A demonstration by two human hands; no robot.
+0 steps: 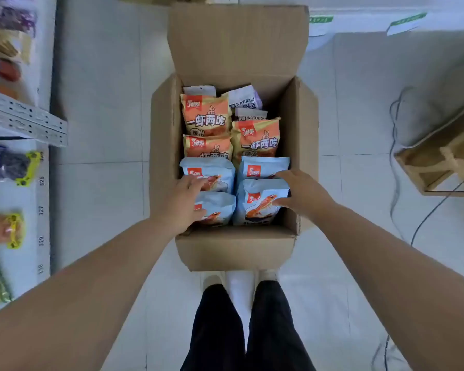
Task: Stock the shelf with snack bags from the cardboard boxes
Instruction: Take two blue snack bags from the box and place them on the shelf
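Note:
An open cardboard box stands on the floor in front of my feet, full of snack bags. Light blue shrimp bags fill its near end, orange bags its middle, white bags the far end. My left hand reaches into the box's near left corner, fingers spread and lying on the near left blue bag. At the near right, my right hand has its fingers and thumb around the right edge of another blue bag. The shelf runs along the left edge.
The left shelf holds yellow-edged and purple packets with number tags on its lip. A wooden frame and dark cables lie on the tiled floor at right. The box's far flap stands open.

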